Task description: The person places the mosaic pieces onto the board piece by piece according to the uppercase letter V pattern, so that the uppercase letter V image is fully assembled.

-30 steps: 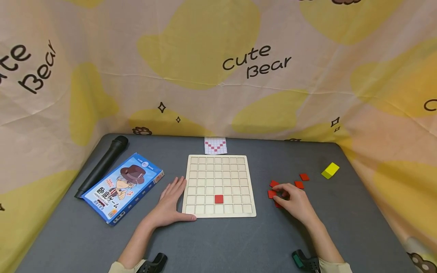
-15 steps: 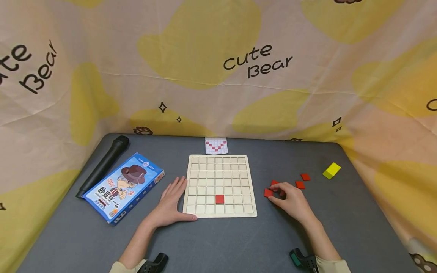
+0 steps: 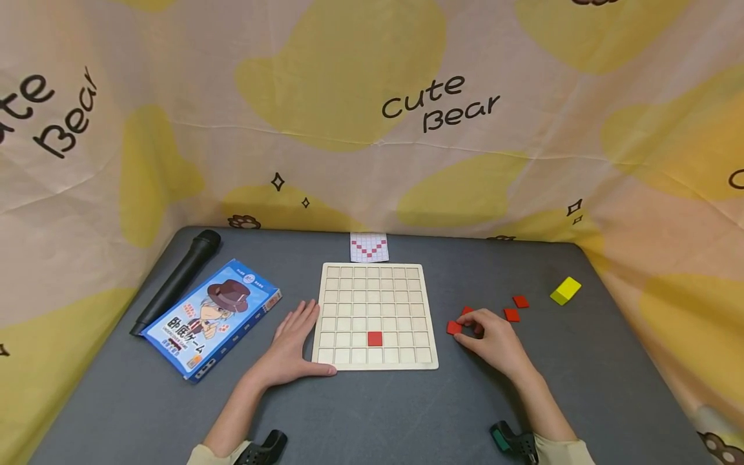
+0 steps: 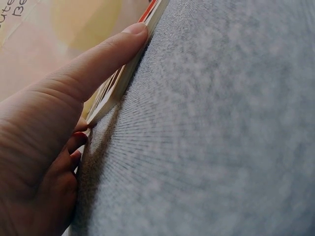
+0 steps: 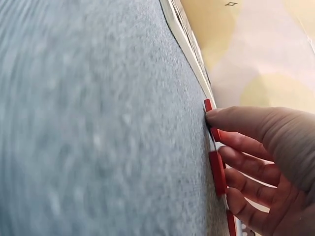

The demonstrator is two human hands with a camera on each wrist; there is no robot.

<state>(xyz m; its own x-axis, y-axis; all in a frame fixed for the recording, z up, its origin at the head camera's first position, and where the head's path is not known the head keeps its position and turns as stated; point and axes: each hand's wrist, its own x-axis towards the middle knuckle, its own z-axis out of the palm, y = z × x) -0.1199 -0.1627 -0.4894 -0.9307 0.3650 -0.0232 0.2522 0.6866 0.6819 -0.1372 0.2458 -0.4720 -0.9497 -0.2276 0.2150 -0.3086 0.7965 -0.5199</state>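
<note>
Here, right of the frame's centre, the nearer right hand (image 3: 493, 337), fingers curled, pinches a square red tile (image 3: 453, 327) at its left, toward the grid board (image 3: 380, 310), whose left edge the left hand (image 3: 290, 352) touches with fingers outstretched.

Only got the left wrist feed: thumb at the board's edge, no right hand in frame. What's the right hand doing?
Observer: The right hand pinches a red tile off to the right of the board.
Operator: Copy. Anything past the board's far edge? Can't see it from here.
Observer: Yes, a small card lies just beyond it, its grid printed with a red V.
</note>
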